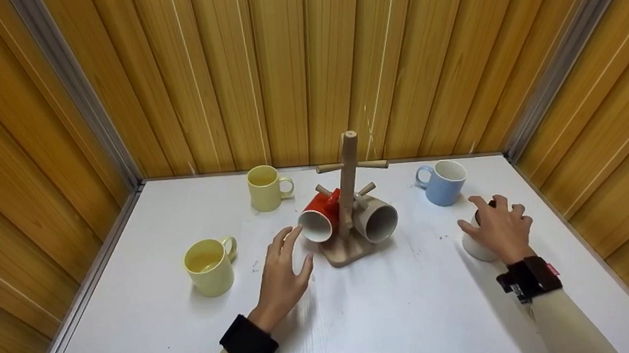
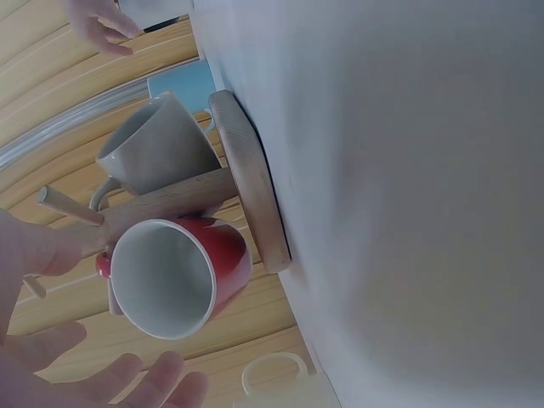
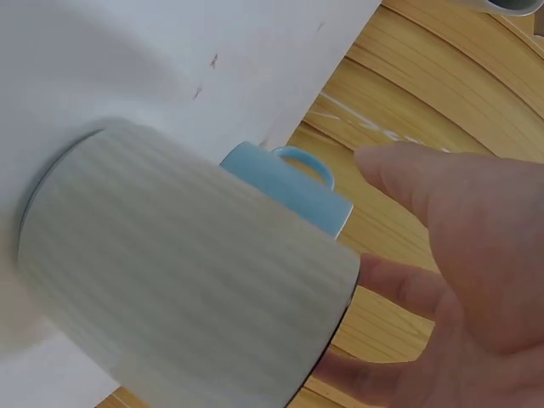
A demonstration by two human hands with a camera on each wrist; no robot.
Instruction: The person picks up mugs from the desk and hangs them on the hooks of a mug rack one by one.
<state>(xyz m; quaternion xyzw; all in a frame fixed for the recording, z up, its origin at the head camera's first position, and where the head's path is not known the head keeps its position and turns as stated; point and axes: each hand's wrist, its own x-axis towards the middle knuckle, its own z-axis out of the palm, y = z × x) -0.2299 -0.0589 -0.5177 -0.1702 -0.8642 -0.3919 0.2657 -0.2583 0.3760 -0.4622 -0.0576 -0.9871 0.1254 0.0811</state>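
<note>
My left hand (image 1: 282, 271) reaches up with fingers spread, its fingertips close to the rim of a red mug (image 1: 327, 202) with a white inside. That mug hangs tilted on a wooden mug tree (image 1: 350, 168), beside a grey mug (image 1: 377, 219) that hangs there too. In the left wrist view the left hand's fingers (image 2: 157, 378) lie beside the red mug's opening and hold nothing. Over a whitish, dark-rimmed mug (image 1: 476, 249) at the right, my right hand (image 1: 501, 232) arches with parted fingers. The right wrist view shows this mug (image 3: 187, 263) upright on the table, its rim partly behind two fingers.
A yellow mug (image 1: 213, 274) stands at the left of the white table (image 1: 359, 319), and a second yellow mug (image 1: 265, 191) near the back edge. Behind the right hand is a light blue mug (image 1: 443, 186). Wood-patterned walls (image 1: 278, 72) enclose the table at the back and sides.
</note>
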